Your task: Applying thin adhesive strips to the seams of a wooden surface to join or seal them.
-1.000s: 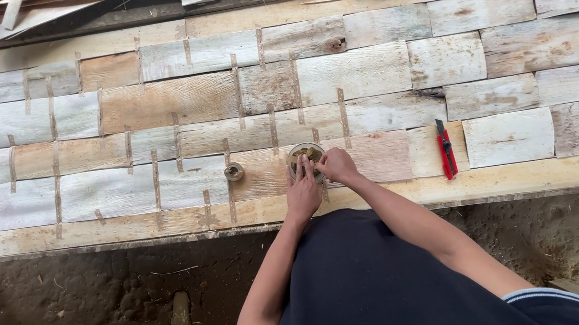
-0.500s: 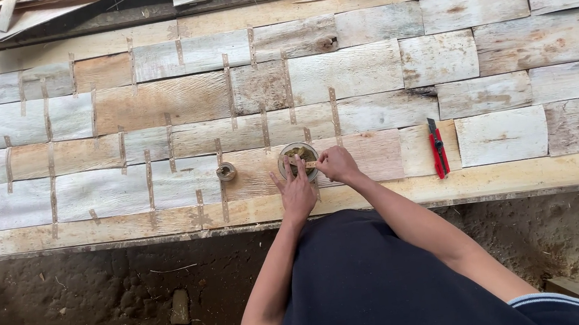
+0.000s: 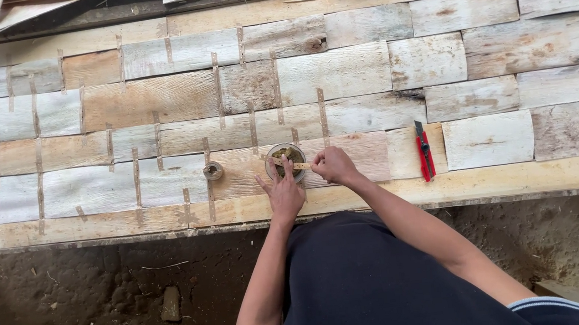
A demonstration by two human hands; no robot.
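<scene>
Hands: left steadies round jar, right dips thin stick

No packages, labels, signs or screens show anywhere in this view.

A long wooden bench carries pale bark panels, a jar, a red knife.
</scene>
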